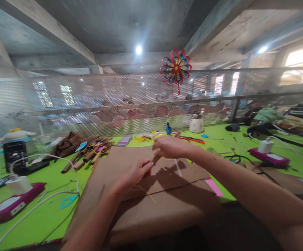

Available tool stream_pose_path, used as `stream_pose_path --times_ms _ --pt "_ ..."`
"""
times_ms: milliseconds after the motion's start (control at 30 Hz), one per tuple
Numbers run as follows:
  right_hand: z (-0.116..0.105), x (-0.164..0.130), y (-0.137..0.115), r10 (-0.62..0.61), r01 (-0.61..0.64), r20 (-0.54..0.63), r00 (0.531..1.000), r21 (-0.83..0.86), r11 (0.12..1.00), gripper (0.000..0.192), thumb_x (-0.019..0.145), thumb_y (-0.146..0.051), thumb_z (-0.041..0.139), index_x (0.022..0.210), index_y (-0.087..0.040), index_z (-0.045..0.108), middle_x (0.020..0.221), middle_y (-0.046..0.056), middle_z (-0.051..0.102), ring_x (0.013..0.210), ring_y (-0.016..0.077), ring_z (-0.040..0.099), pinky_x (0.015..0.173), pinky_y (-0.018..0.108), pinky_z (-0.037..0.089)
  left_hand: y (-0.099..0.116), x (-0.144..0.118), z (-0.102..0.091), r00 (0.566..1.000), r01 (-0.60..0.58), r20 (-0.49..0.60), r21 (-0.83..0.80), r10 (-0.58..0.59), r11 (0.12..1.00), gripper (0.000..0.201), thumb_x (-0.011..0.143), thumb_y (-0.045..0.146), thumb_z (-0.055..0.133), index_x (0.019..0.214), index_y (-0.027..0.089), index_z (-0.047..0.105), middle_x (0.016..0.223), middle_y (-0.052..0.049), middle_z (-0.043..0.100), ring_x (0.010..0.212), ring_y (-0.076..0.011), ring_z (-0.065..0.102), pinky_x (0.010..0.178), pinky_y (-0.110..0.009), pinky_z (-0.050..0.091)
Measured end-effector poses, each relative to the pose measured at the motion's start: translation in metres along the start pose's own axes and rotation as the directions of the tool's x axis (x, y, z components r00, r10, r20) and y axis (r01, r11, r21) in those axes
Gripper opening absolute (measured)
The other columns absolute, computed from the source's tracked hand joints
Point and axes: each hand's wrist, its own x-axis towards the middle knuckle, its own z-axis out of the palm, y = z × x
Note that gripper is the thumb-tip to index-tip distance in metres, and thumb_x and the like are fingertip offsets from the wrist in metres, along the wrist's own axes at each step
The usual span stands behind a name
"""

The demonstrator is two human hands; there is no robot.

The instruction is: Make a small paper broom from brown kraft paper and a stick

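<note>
My left hand point(139, 171) is closed in a pinch over the brown cardboard point(130, 155), thumb on top. Close above and to its right, my right hand point(170, 147) bends at the wrist, its fingers curled down and together toward the left fingertips. What the two hands pinch is too small and blurred to make out. A thin yellow strand point(149, 196) lies on the cardboard below the left hand. To the right, a narrow white strip point(178, 167) rests on the cardboard, partly in the hands' shadow.
Rolled brown tubes point(92, 153) with yellow strands lie at the left. Purple power strips point(17, 205) with white cables flank the cardboard on the green table point(62, 218). Behind stand a blue bottle point(169, 129) and a white container point(196, 123). A red flower ornament point(176, 68) hangs by the mesh.
</note>
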Motion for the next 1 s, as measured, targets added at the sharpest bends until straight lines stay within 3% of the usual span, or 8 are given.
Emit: stream_pose_path --times_ms 67,133,233,367,467,600,733,1000 --pt "0.0 0.004 0.001 0.004 0.003 -0.243 0.97 0.031 1.0 0.015 0.085 -0.019 0.054 0.081 -0.014 0.068 0.091 0.009 0.062 0.087 0.018 0.054 0.078 0.03 0.038 -0.005 0.002 -0.004 0.996 0.086 0.02 -0.314 -0.084 0.945 0.027 0.083 0.04 0.053 0.076 0.014 0.058 0.06 0.001 0.054 0.053 -0.0091 0.046 0.055 -0.022 0.037" --pt "0.006 0.003 0.001 0.033 0.012 -0.435 0.9 0.101 0.995 0.019 0.088 -0.02 0.048 0.083 -0.013 0.066 0.091 0.008 0.06 0.088 0.0172 0.053 0.08 0.031 0.038 -0.008 0.003 -0.008 0.992 0.118 0.029 -0.554 -0.123 0.824 0.022 0.082 0.035 0.057 0.087 0.013 0.059 0.065 -0.001 0.058 0.054 -0.0096 0.052 0.055 -0.021 0.041" --pt "0.03 -0.003 0.003 0.132 -0.02 -0.531 0.837 0.213 0.977 0.024 0.089 -0.022 0.046 0.076 -0.013 0.063 0.078 0.006 0.057 0.076 0.0146 0.051 0.073 0.028 0.039 -0.011 0.003 -0.012 0.987 0.124 0.018 -0.722 -0.161 0.681 0.015 0.084 0.024 0.054 0.087 0.011 0.06 0.066 -0.004 0.061 0.056 -0.0109 0.057 0.057 -0.021 0.047" --pt "0.071 -0.006 0.01 0.281 -0.123 -0.457 0.844 0.345 0.93 0.027 0.087 -0.024 0.05 0.064 -0.013 0.06 0.063 0.002 0.054 0.061 0.0116 0.046 0.062 0.025 0.035 -0.014 0.006 -0.012 0.982 0.143 0.042 -0.807 -0.186 0.574 0.016 0.088 0.019 0.047 0.088 0.01 0.06 0.066 -0.005 0.062 0.06 -0.0119 0.061 0.057 -0.021 0.051" --pt "0.087 -0.006 0.006 0.32 -0.136 -0.345 0.882 0.464 0.875 0.029 0.086 -0.024 0.05 0.062 -0.012 0.061 0.056 0.0 0.052 0.055 0.01 0.044 0.057 0.023 0.032 -0.016 0.01 -0.01 0.979 0.116 0.002 -0.832 -0.206 0.543 0.016 0.089 0.016 0.045 0.087 0.009 0.059 0.067 -0.005 0.063 0.065 -0.0127 0.064 0.062 -0.021 0.053" --pt "0.088 -0.01 -0.011 0.258 -0.098 -0.197 0.946 0.582 0.807 0.031 0.087 -0.024 0.046 0.065 -0.012 0.064 0.055 -0.002 0.052 0.052 0.0084 0.042 0.053 0.021 0.029 -0.016 0.012 -0.01 0.974 0.067 -0.056 -0.853 -0.22 0.517 0.014 0.09 0.016 0.045 0.085 0.01 0.057 0.066 -0.004 0.063 0.061 -0.0127 0.064 0.06 -0.022 0.054" --pt "0.09 -0.014 -0.022 0.226 -0.106 -0.123 0.966 0.608 0.787 0.033 0.088 -0.024 0.043 0.063 -0.013 0.062 0.054 -0.003 0.05 0.051 0.0078 0.04 0.049 0.02 0.027 -0.014 0.011 -0.009 0.961 0.003 -0.139 -0.858 -0.238 0.514 0.012 0.089 0.016 0.047 0.083 0.011 0.056 0.067 -0.005 0.065 0.064 -0.0133 0.066 0.061 -0.022 0.054" --pt "0.094 -0.013 -0.034 0.129 0.006 -0.181 0.975 0.603 0.798 0.022 0.085 -0.015 0.045 0.085 -0.016 0.067 0.081 0.002 0.067 0.07 0.0118 0.054 0.065 0.022 0.039 -0.019 0.014 -0.007 0.966 -0.081 -0.202 -0.832 -0.163 0.549 0.013 0.088 0.019 0.049 0.079 0.011 0.054 0.07 -0.007 0.066 0.058 -0.0135 0.063 0.059 -0.026 0.053"
